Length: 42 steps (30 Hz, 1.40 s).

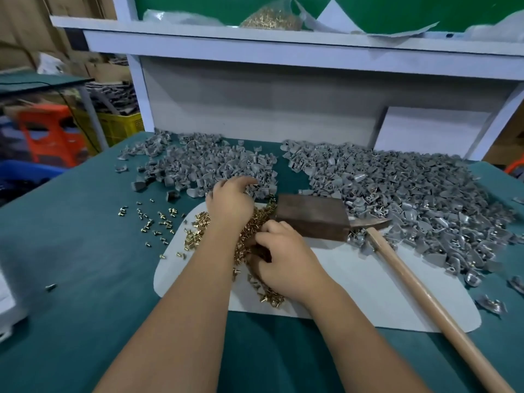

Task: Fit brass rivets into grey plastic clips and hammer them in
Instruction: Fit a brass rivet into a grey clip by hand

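From my feed the bench is evenly and softly lit from overhead, with no glare and only faint shadows under my forearms. Wide-angle bending curves the shelf (283, 43) and the frame edges. Detail is slightly soft everywhere, most at the left margin.

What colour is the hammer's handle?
Light tan, bare wood, on the hammer handle lying idle across the white mat; the head view shows it clearly.

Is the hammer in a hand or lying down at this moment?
Lying down. The hammer rests on the white mat; neither the left hand nor the right hand touches it.
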Each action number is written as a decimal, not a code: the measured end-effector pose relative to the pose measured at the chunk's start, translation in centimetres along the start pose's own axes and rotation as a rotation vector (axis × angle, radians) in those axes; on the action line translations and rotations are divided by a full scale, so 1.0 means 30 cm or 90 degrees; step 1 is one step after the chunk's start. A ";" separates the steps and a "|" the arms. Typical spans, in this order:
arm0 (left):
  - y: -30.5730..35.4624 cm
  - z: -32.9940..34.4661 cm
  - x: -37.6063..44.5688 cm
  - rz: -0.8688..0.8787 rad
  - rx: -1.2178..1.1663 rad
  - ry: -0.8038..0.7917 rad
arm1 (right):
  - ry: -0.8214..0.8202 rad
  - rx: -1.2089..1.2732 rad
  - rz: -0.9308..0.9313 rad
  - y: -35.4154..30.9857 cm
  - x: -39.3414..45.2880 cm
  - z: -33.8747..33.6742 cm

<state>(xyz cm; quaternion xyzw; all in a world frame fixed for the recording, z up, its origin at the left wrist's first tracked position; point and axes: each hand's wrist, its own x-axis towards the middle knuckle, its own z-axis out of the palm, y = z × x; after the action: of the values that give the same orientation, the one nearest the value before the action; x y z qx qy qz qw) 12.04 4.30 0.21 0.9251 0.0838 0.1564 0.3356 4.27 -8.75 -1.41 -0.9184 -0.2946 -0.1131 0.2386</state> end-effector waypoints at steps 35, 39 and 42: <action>0.044 0.007 -0.081 0.039 -0.536 -0.047 | 0.023 0.011 0.017 -0.032 -0.007 -0.039; 0.034 0.001 -0.083 0.042 -0.545 -0.044 | 0.073 0.064 0.054 -0.014 -0.011 -0.044; 0.033 0.000 -0.086 0.048 -0.529 -0.052 | 0.071 0.109 0.078 0.006 -0.008 -0.042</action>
<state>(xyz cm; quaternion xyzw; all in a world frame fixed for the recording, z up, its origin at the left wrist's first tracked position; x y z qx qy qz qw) 9.68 2.87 0.26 0.7191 -0.0337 0.1519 0.6773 4.11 -9.64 -0.47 -0.9033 -0.2324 -0.1239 0.3386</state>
